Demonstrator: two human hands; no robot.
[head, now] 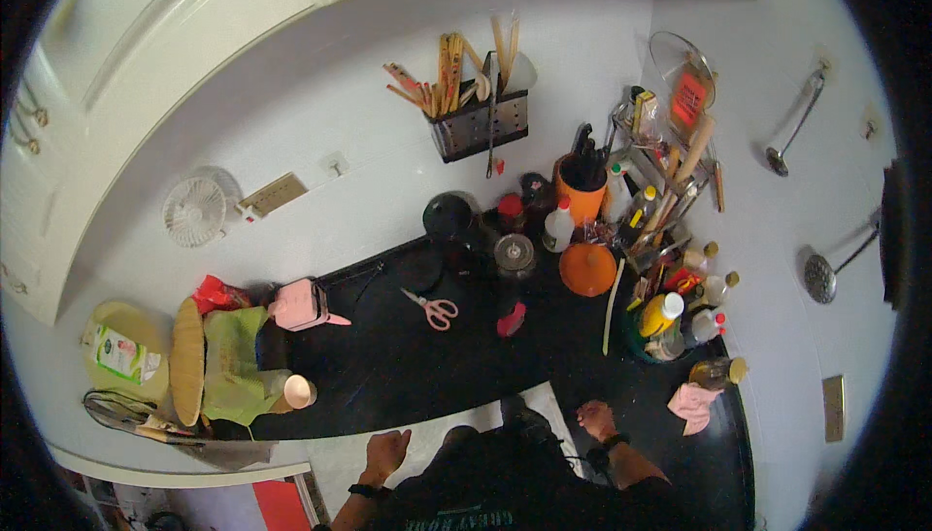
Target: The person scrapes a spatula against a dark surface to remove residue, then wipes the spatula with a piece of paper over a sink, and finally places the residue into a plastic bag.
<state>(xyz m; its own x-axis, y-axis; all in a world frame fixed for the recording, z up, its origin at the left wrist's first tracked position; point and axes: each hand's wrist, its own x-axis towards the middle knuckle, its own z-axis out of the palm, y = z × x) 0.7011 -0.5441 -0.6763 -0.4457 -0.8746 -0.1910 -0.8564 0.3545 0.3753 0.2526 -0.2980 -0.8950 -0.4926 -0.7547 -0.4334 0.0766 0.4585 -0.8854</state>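
My left hand (388,452) is curled beside my body, just off the counter's front edge, with nothing visible in it. My right hand (598,420), also curled with nothing showing in it, is over the right part of the black countertop (437,363). Closest to the right hand is a pink cloth (694,407) beside a bottle with a yellowish cap (717,372). Pink-handled scissors (434,310) lie on the counter with their blades pointing away to the left. A small pink object (512,320) lies to their right.
Bottles crowd a round container (641,338) at right, beside an orange bowl (588,269) and a knife block (580,189). A paper cup (299,391), green cloth (231,363) and pink box-like item (300,304) stand at left. A utensil basket (477,125) hangs on the wall.
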